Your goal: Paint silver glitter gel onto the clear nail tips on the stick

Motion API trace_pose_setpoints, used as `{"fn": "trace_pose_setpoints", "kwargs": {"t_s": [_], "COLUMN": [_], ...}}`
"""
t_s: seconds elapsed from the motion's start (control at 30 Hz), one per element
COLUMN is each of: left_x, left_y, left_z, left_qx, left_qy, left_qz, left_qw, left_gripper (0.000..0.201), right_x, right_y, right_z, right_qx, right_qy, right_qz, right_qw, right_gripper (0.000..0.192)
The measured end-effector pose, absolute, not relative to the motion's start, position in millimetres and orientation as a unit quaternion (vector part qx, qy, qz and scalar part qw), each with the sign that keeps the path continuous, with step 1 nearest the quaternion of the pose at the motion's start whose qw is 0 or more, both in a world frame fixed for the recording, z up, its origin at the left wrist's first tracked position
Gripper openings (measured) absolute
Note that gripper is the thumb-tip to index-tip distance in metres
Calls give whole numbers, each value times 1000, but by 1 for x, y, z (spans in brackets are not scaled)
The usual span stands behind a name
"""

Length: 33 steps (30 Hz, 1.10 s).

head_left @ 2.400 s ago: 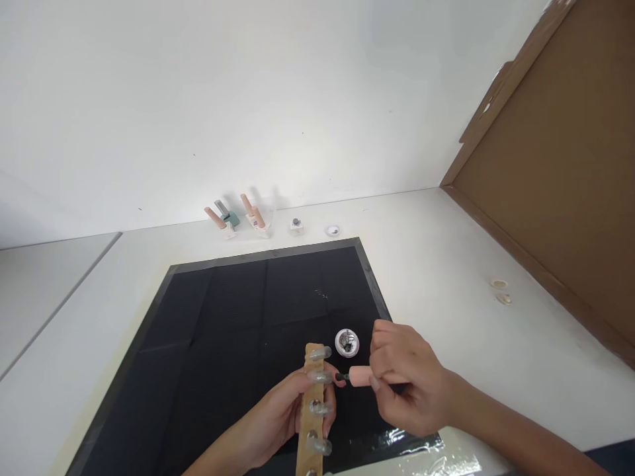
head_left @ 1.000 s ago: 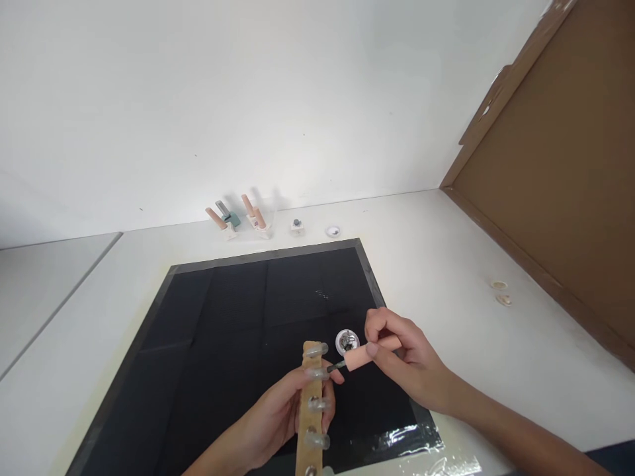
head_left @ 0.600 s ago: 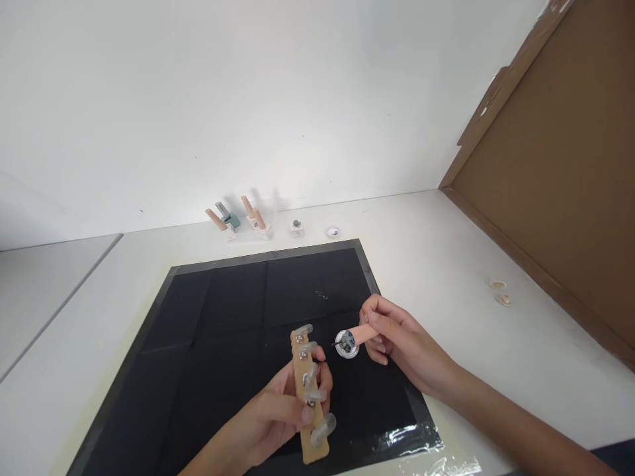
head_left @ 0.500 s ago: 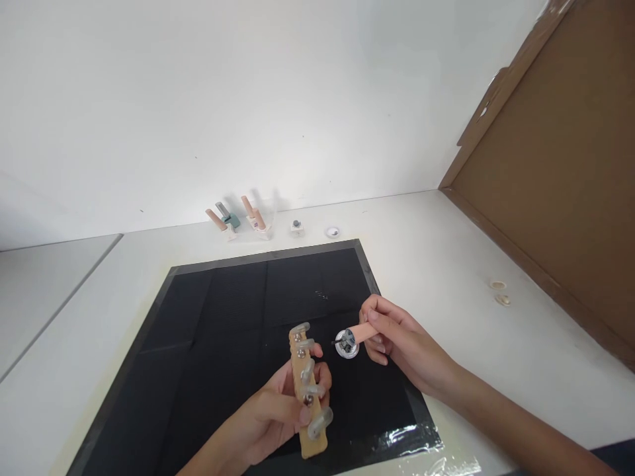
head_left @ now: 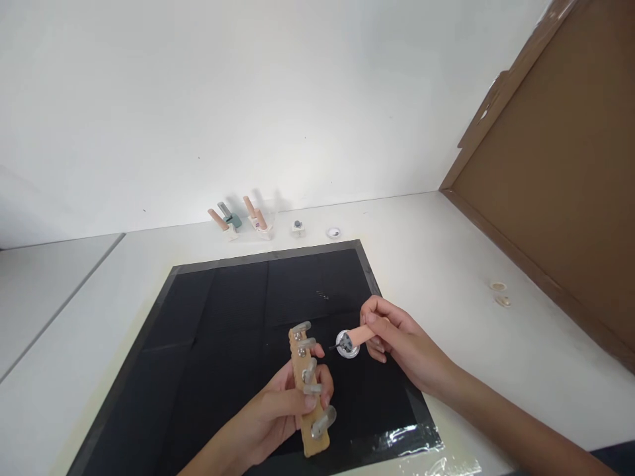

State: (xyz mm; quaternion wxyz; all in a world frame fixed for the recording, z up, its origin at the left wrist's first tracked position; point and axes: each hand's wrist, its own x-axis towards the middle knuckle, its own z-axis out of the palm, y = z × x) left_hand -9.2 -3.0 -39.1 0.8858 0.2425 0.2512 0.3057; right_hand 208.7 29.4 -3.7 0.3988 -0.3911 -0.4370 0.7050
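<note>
My left hand point(head_left: 282, 410) is closed around a tan strip-shaped holder point(head_left: 315, 444), raised over the black mat point(head_left: 223, 311). Several translucent grey nail tips point(head_left: 323, 422) stand along the strip on small metal mounts. Between the finger and thumb of my right hand point(head_left: 391, 330) is a nail polish brush point(head_left: 361, 335) with a peach cap, its dark tip pointing left. Below that brush lies a small clear round dish point(head_left: 348, 345) with dark grey bits in it. The brush tip is just right of the strip, apart from the nail tips.
Along the wall stand nail polish bottles with peach caps point(head_left: 260, 219), one teal bottle point(head_left: 231, 219), a small pot point(head_left: 297, 228) and a round white dish point(head_left: 334, 233). Two small pale discs point(head_left: 502, 301) lie at right, before a cardboard panel point(head_left: 550, 185).
The left thumb has shifted slightly up the strip. The brush has turned a little, its tip now slightly lower. Otherwise both hands are nearly where they were.
</note>
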Motion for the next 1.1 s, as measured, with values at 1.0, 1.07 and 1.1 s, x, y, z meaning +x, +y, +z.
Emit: {"fn": "trace_pose_setpoints", "kwargs": {"t_s": [1.0, 1.07, 1.1], "left_x": [-3, -4, -4], "left_y": [-5, -5, -5], "left_z": [-32, -33, -33], "left_qx": [274, 276, 274], "left_qy": [352, 345, 340], "left_qz": [291, 294, 297], "left_qw": [846, 847, 849], "left_gripper": [21, 19, 19], "right_x": [210, 211, 211], "right_y": [27, 27, 27], "right_z": [0, -1, -2], "right_qx": [-428, -426, -425], "right_qy": [-525, -525, -525], "right_qz": [625, 628, 628], "right_qw": [388, 386, 386], "right_gripper": [30, 30, 30]}}
